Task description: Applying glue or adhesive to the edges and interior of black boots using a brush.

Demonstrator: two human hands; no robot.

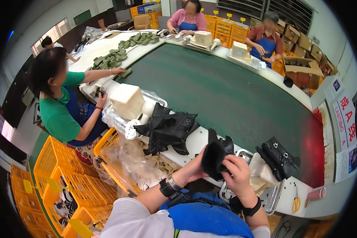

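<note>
Before my chest I hold a black boot upper [213,158], its dark opening facing me. My left hand [195,168] is closed round its left side. My right hand [237,171] pinches its right edge with thumb and fingers. Left of my hands, several black uppers lie in a heap [172,129] on the white table edge. To the right, more black uppers with metal fittings [278,158] rest beside a cream block [261,170] on a metal tray [271,198]. The fingers of my left hand are partly hidden behind the upper.
A green conveyor belt [210,91] runs beyond my hands. Yellow-handled scissors [296,204] and a pink roll [316,193] lie at the right. Orange crates [77,184] stand at the lower left. A co-worker in green [59,115] reaches toward olive pieces [109,58]; other people sit across.
</note>
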